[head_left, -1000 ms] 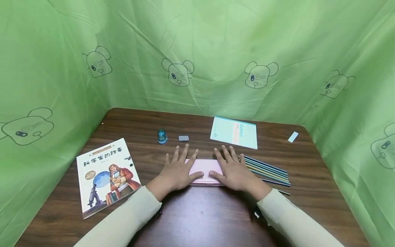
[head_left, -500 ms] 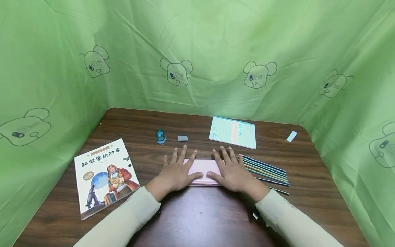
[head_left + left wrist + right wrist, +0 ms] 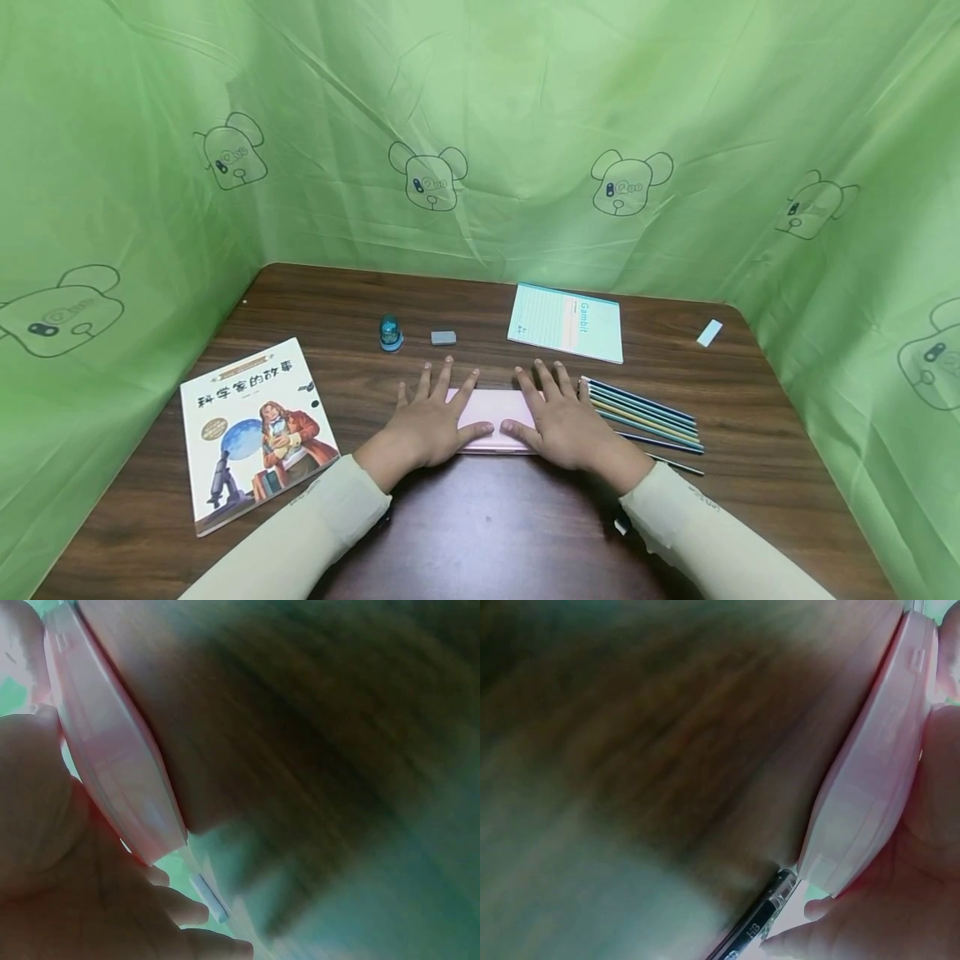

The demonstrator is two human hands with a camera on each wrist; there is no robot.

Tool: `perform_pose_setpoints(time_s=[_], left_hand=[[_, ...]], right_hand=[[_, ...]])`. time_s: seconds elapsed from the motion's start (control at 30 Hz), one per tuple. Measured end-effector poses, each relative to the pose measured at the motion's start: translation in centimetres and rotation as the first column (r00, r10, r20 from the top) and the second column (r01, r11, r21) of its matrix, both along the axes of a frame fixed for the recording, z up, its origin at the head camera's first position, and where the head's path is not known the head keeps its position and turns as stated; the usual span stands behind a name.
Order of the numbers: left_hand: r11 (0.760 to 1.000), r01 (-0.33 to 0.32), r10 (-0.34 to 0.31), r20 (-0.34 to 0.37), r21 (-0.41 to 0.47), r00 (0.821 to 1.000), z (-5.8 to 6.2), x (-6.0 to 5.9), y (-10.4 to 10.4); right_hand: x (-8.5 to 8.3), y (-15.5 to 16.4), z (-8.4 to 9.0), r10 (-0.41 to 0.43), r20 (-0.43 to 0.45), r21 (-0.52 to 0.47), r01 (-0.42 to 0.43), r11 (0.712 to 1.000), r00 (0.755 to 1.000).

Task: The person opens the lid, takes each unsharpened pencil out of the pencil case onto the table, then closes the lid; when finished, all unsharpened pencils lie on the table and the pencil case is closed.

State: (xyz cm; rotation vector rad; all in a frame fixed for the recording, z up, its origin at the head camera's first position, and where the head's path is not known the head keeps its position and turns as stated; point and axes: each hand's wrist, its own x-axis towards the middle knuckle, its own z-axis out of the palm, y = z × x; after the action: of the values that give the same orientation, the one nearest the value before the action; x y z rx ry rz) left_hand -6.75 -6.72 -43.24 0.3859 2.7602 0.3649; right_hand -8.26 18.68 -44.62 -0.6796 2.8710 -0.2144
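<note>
A pink pencil case [image 3: 491, 408] lies flat on the table with its lid down. My left hand [image 3: 427, 427] rests over its left end, fingers straight and spread. On the right end lies my right hand [image 3: 566, 427], spread the same way. Both thumbs point inward across the lid and do not meet. From the side, the left wrist view shows the case [image 3: 112, 742] against the palm. In the right wrist view, the tip of a dark pencil marked HB [image 3: 756, 921] lies close beside the case [image 3: 866, 765].
Several pencils [image 3: 647, 412] lie right of the right hand. Behind stand a blue pencil sharpener [image 3: 390, 332], a grey eraser [image 3: 443, 337] and a notebook [image 3: 566, 322]. A picture book [image 3: 259, 433] lies left; a small white strip [image 3: 709, 333] lies far right. Green curtains [image 3: 480, 100] surround the table.
</note>
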Motion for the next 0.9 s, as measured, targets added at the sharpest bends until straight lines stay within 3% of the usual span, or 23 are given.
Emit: perform_pose_setpoints(time_s=[0.9], left_hand=[[0.998, -0.015, 0.015, 0.010, 0.058, 1.000, -0.60, 0.71, 0.18]], right_hand=[[0.79, 0.44, -0.06, -0.004, 0.026, -0.041, 0.005, 0.999, 1.000]])
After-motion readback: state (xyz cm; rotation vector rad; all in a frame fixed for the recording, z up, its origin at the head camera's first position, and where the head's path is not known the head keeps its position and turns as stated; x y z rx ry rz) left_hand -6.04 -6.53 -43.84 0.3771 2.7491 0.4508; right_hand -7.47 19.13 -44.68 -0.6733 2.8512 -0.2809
